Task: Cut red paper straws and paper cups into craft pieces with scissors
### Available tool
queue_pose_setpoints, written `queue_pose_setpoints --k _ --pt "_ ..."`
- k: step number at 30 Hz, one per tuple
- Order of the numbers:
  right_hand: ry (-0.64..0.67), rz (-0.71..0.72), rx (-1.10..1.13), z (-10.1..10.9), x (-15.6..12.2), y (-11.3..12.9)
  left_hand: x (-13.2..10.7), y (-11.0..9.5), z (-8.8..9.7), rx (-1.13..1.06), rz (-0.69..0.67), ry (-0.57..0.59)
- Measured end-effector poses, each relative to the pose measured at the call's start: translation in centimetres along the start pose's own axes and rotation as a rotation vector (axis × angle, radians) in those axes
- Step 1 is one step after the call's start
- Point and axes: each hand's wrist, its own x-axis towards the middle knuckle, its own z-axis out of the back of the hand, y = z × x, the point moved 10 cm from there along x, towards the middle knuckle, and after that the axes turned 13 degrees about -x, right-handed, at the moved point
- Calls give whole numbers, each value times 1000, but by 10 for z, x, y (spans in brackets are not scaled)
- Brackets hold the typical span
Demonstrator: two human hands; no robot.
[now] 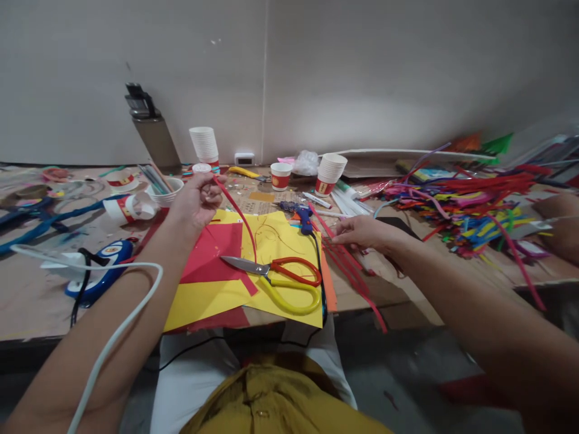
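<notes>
My left hand (201, 196) is closed in a pinch on one end of a red pipe cleaner (244, 220), which curves down over the papers. At the right, the fingertips of my right hand (359, 232) are pinched on one of several red pipe cleaners (346, 271) lying along the table. Scissors (266, 271) with one red and one yellow handle lie slightly apart, blades pointing left. Beneath them are a red sheet (212, 253) and yellow paper (199, 304). Just left of my right hand rests a blue glue gun (305, 220), its black cord running down the paper's edge.
Stacked paper cups (331, 172) and a single cup (280, 176) stand toward the wall. A heap of coloured pipe cleaners (470, 211) covers the right side, beside another person's arm (561, 223). A white cable (136, 313) crosses over my left forearm. A bottle (156, 138) stands back left.
</notes>
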Motion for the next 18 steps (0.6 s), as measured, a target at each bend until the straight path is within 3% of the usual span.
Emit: queue_pose_setpoints --k 5,8,12,14,18 --pt "16 41 -177 -1 -6 -2 2 4 -4 53 -9 69" --pt "-38 95 -336 5 -13 12 4 7 -3 55 6 87" --pt "-407 271 -341 28 -32 71 3 11 -5 79 12 116" --pt "-409 371 -228 17 -36 105 0 13 -8 102 12 131" --pt "-283 486 -86 -24 -25 163 -4 16 -9 178 14 123"
